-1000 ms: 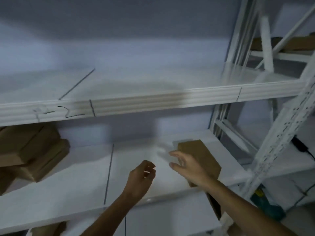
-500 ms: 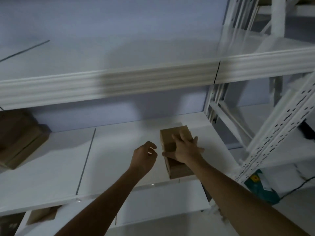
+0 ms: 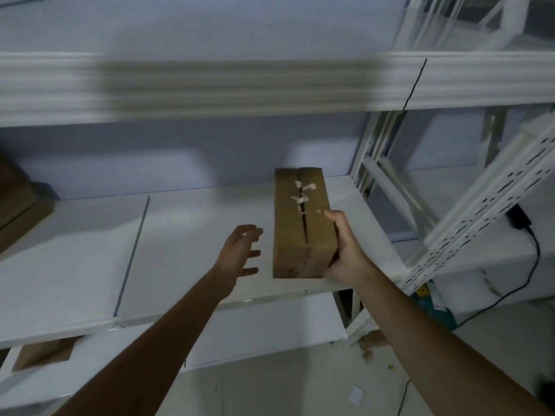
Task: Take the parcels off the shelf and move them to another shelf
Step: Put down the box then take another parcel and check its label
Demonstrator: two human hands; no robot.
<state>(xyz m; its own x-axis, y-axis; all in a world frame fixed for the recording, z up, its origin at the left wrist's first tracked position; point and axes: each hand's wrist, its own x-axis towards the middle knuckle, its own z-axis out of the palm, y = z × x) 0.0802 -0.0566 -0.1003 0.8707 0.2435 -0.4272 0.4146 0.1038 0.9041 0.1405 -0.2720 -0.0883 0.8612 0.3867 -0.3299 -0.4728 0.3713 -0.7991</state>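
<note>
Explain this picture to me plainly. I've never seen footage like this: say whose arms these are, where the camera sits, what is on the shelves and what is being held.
There is no machine here. A person wears one wide-angle camera on the head, looking forward and down, so the two bare arms reaching in from below are their own.

The right hand grips a long brown cardboard parcel by its right side, with torn bits of white tape along its top seam. The left hand is open beside the parcel, fingers spread, not touching it.

In front stands a white metal shelf unit. More brown boxes sit at the far left of the middle shelf, and another box shows on the shelf below. Whether the parcel rests on the shelf or is lifted is hard to tell.
</note>
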